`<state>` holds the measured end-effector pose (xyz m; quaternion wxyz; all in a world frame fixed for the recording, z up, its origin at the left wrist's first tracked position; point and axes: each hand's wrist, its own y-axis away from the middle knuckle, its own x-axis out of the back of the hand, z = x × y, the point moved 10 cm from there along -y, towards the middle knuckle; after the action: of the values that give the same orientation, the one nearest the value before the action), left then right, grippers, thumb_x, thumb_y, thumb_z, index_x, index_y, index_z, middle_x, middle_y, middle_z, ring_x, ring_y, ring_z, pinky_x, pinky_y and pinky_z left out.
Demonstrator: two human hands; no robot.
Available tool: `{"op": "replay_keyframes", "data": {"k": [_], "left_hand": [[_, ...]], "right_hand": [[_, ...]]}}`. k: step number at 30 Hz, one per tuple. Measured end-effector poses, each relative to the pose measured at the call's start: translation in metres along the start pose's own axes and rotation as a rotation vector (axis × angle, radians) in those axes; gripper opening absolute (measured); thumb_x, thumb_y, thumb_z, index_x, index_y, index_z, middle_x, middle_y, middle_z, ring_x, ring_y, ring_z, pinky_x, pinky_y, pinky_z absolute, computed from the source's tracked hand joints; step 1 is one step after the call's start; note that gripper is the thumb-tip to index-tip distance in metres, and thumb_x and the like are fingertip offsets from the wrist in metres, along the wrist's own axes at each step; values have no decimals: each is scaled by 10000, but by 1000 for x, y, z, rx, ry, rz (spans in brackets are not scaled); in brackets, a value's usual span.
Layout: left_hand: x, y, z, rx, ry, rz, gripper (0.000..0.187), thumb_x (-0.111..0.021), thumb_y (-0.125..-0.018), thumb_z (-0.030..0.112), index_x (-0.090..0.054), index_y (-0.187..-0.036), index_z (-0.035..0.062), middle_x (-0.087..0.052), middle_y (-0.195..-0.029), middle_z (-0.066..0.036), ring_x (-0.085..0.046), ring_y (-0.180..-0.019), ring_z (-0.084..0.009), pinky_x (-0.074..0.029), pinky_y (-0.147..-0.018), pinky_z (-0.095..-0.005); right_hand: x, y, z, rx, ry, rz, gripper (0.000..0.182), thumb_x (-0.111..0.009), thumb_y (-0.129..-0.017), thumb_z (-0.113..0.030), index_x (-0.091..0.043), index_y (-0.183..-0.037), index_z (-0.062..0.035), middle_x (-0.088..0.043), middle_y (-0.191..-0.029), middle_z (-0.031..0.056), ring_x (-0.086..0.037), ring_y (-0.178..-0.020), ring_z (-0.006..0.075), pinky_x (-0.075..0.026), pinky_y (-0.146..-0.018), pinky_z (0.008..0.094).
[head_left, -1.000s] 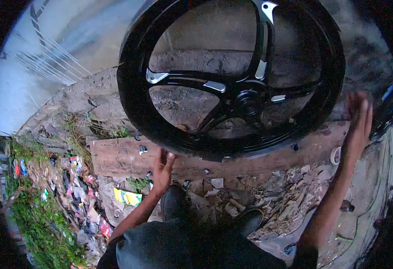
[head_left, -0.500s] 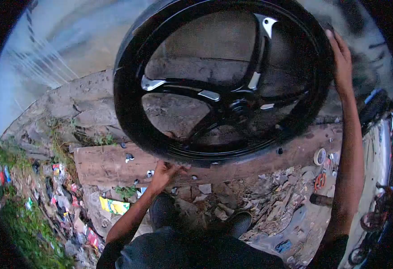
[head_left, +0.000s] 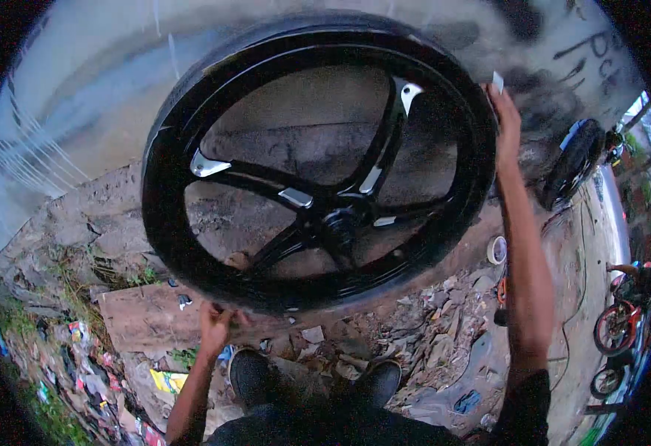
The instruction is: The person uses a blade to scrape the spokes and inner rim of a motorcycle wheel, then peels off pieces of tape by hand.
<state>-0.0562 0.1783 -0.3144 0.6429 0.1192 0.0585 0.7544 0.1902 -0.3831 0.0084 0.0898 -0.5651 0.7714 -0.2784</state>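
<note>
A large black wheel with a tyre, curved spokes and silver accents fills the middle of the view, held up and tilted. My left hand grips its lower left edge, with the fingers partly hidden by the tyre. At the right side of the tyre, my right hand is closed on the rim's outer edge, and a small pale piece shows at its fingertips. The wheel's hub faces me. Below it are my two dark shoes.
A wooden plank lies on rubble behind the wheel. Litter and plants cover the left. A roll of tape is near my right forearm. Another tyre leans at the wall; motorcycles stand far right.
The wheel and both hands have shifted left and down in view. More of the tyre at the right and the motorcycles now shows. Both hands still hold the wheel.
</note>
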Motion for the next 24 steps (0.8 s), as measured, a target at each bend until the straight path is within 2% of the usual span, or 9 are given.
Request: {"op": "replay_keyframes", "data": {"k": [3, 5, 8, 10, 13, 17, 20, 21, 24], "left_hand": [[93, -11, -46, -70, -362, 175, 176, -668, -880, 15, -519, -973, 25, -562, -881, -37, -522, -806, -133, -455, -727, -305], [117, -4, 22, -136, -378, 185, 194, -661, -892, 15, -525, -1029, 32, -575, -923, -41, -539, -829, -145, -456, -759, -300], [158, 7, 127, -185, -464, 212, 315, -642, -915, 4, -509, -1200, 28, -618, -1016, -68, -595, -903, -173, -478, -818, -314], [186, 8, 177, -354, -387, 183, 403, -619, -923, -15, -476, -1298, 19, -635, -1084, -90, -622, -954, -188, -497, -850, -336], [222, 6, 232, -479, -581, 137, 460, -598, -925, -43, -445, -1355, 13, -633, -1146, -110, -637, -978, -200, -520, -856, -362], [207, 12, 280, -530, -837, 62, 488, -589, -916, -83, -434, -1368, 14, -618, -1175, -124, -643, -976, -221, -536, -850, -378], [172, 5, 297, -483, -740, 24, 553, -598, -892, -113, -415, -1400, 2, -606, -1206, -127, -620, -1077, -248, -502, -946, -390], [177, 2, 297, -570, -758, 30, 567, -600, -891, -111, -408, -1413, 1, -601, -1228, -127, -610, -1113, -253, -488, -974, -392], [175, 0, 296, -539, -855, 1, 586, -605, -930, -51, -378, -1468, 1, -519, -1411, -147, -535, -1274, -265, -417, -1083, -408]], "right_hand": [[9, 49, 6, -18, -99, 169, 374, -558, -1043, -343, -694, -1095, 2, -661, -1016, 18, -589, -964, 113, -437, -914, 258], [13, 80, 26, 58, -139, 258, 348, -551, -1050, -315, -681, -1119, 0, -653, -999, 18, -588, -961, 117, -437, -917, 264], [-8, 120, 45, 15, -305, 272, 326, -544, -1051, -281, -653, -1180, -3, -650, -1058, 39, -594, -1003, 130, -438, -950, 274], [-21, 147, 63, -43, -377, 301, 330, -537, -1051, -280, -638, -1205, -6, -643, -1088, 46, -591, -1025, 142, -439, -961, 287], [-33, 183, 94, -121, -442, 363, 339, -527, -1051, -278, -615, -1242, -11, -632, -1132, 57, -586, -1057, 160, -440, -979, 306], [-40, 228, 143, -243, -494, 451, 359, -514, -1051, -275, -585, -1291, -18, -618, -1192, 72, -580, -1100, 184, -442, -1003, 332], [-44, 261, 184, -314, -519, 505, 378, -504, -1051, -273, -563, -1329, -23, -608, -1236, 83, -575, -1133, 202, -444, -1021, 351], [-46, 270, 194, -331, -537, 521, 385, -500, -1051, -272, -555, -1341, -25, -605, -1251, 86, -574, -1144, 208, -444, -1027, 358], [-51, 300, 232, -381, -610, 564, 408, -490, -1051, -270, -532, -1378, -30, -594, -1296, 97, -569, -1176, 226, -446, -1044, 377]]}}
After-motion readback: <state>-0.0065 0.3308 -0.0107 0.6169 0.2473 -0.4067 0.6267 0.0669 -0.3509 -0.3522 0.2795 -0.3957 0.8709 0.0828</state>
